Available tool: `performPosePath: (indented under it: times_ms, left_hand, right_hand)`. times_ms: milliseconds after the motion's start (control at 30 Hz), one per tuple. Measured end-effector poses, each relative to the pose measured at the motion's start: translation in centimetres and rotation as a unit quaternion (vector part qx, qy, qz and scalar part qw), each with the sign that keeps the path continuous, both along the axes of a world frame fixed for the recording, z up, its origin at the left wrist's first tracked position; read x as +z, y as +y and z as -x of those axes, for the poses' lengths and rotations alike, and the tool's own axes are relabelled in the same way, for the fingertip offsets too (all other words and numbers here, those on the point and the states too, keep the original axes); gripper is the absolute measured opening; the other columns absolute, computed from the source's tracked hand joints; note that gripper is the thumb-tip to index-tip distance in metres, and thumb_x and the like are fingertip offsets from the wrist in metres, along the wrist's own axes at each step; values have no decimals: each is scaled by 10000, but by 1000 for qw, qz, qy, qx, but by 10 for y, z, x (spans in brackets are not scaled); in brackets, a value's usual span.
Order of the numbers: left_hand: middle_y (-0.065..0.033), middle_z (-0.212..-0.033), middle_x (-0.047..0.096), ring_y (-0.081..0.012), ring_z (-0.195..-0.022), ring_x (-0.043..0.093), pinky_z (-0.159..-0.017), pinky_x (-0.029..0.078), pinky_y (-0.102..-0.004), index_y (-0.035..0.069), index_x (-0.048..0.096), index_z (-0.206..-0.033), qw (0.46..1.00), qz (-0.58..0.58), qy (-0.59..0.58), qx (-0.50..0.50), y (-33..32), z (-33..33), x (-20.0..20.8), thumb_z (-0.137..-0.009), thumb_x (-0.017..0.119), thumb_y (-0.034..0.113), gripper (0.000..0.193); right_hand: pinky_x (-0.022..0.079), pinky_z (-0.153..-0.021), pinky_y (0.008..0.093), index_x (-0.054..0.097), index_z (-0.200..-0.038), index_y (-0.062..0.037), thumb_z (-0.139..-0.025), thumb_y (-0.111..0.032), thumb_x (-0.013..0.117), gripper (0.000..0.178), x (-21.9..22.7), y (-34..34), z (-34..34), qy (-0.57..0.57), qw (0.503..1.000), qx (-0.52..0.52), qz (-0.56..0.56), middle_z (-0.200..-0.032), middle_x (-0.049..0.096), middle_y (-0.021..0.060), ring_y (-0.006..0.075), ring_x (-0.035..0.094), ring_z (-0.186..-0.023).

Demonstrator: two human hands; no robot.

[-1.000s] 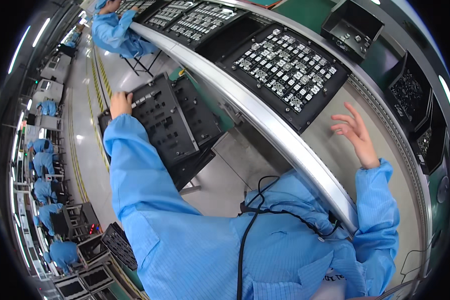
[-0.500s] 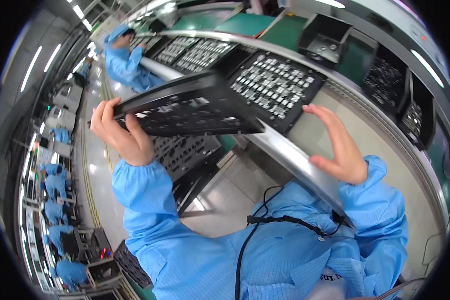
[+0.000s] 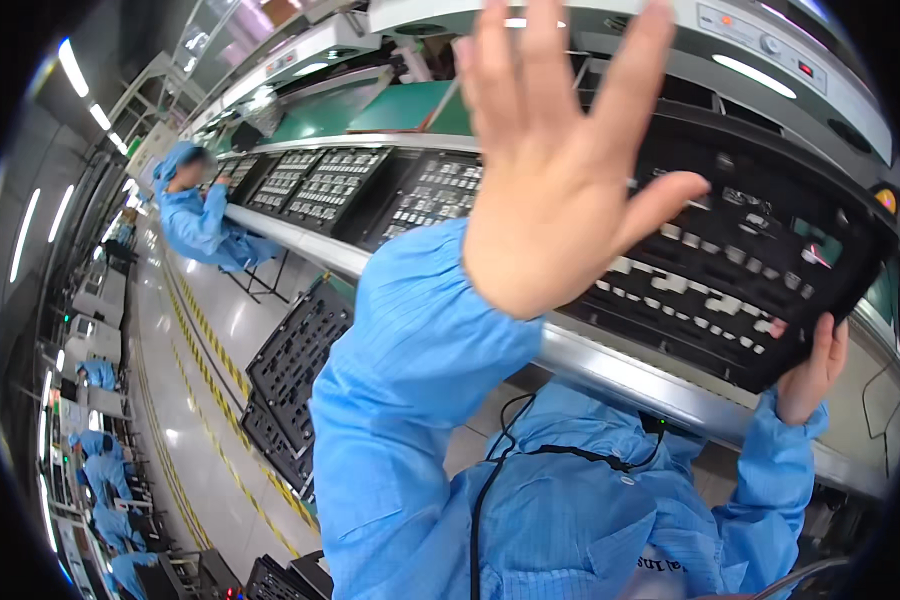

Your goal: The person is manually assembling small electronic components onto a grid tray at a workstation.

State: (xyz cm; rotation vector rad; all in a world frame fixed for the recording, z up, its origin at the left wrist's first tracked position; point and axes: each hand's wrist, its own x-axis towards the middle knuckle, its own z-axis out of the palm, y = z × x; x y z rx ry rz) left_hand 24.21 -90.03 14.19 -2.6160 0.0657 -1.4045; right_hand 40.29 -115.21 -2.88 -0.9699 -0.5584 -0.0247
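The left hand [image 3: 560, 170] is raised in the upper centre of the frame, fingers spread wide and palm flat; it appears to press against the near face of a black component tray [image 3: 760, 270], gripping nothing. The right hand [image 3: 812, 372], at centre right, is closed around the lower corner of that same tray, thumb and fingers clamped on its edge. The tray is held aloft and tilted, at right of centre, above the metal rail [image 3: 630, 375] of the conveyor counter, and clear of it as far as the view shows; small pale parts sit in its pockets. Along the counter toward the upper left lie further loaded trays [image 3: 335, 185], and a stack of empty black trays [image 3: 295, 360] leans below the rail at lower left. Judged from this, lifting is done and placement is outstanding (no resting spot for the tray can be seen from here). A co-worker in blue [image 3: 200, 220] sits at the line in the upper left.
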Motion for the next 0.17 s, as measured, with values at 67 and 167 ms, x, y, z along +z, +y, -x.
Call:
performPosePath:
  times_ms: [67,167]
  left_hand:
    - [-294,-1464,81,-459,-1341,154,-1111,142,-490,77,126,-1477,996,75,46,-27,37,-4,-17,-823,667,323,884]
    - [-305,-1498,-20,-426,-1407,-11,-1116,65,-562,152,52,-1493,831,424,201,-300,80,-18,-124,-847,643,414,914]
  right_hand:
    - [480,-594,273,523,-1139,15,-994,-171,429,254,-14,-15,2,47,995,-83,-13,-947,636,124,171,579,-679]
    - [499,-622,262,494,-1228,8,-993,-240,442,345,-28,-58,-14,60,995,21,77,-1035,635,147,192,616,-744]
